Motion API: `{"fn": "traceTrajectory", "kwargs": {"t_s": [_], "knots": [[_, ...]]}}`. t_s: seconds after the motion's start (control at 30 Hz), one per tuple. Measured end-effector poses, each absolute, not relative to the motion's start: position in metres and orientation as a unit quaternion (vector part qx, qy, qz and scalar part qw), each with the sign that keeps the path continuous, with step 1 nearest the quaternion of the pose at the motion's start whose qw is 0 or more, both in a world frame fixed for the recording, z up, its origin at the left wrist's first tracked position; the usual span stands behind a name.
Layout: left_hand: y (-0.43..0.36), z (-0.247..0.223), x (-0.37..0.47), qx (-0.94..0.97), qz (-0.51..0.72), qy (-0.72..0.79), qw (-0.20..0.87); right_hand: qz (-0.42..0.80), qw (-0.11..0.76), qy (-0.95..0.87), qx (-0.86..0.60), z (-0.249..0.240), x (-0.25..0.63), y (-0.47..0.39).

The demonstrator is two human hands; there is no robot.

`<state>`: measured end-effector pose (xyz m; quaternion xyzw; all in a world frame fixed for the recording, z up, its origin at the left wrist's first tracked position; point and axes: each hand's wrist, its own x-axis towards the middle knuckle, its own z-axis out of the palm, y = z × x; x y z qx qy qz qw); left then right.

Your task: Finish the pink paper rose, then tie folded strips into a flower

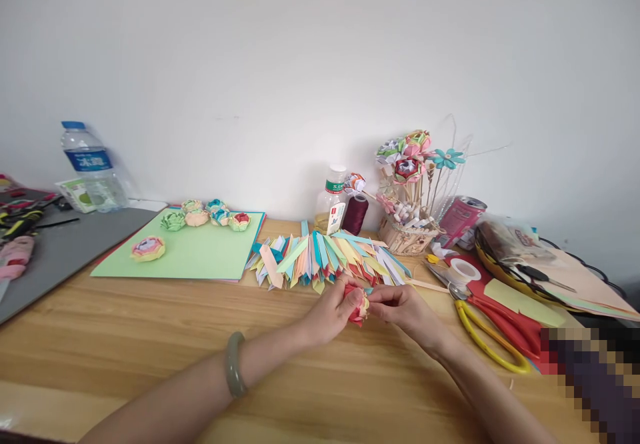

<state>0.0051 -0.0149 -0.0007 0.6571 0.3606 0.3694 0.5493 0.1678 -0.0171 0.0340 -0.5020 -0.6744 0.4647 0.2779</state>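
A red and yellow paper flower point(358, 307) is in my left hand point(331, 312), its fingers wrapped round the flower's left side. My right hand point(404, 305) is closed in a pinch at the flower's right edge. Between those fingertips and the flower a small bit of a blue paper strip point(369, 291) shows; most of it is hidden. Just beyond both hands lies a heap of folded paper strips point(320, 257) in many colours. On a light green sheet point(200, 257) to the left sit several finished paper flowers point(148, 249).
Yellow and red-handled scissors point(487, 341) lie at the right beside a roll of white tape point(464, 271). Behind the heap stand a glue bottle point(331, 201), a dark red thread spool point(356, 214) and a basket of paper flowers point(409, 234). A water bottle point(90, 164) stands far left.
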Motion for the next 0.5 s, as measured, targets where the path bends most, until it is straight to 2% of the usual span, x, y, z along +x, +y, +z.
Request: {"fn": "traceTrajectory", "kwargs": {"t_s": [0.27,0.5], "knots": [[-0.0137,-0.0053,0.0052,0.674,0.365,0.368,0.527,0.431,0.31,-0.682,-0.503,0.0245,0.1649,-0.0166],[-0.0127,-0.0041,0.0067,0.636,0.377,0.374,0.561,0.405,0.306,-0.717,-0.478,0.0253,0.1635,-0.0167]]}}
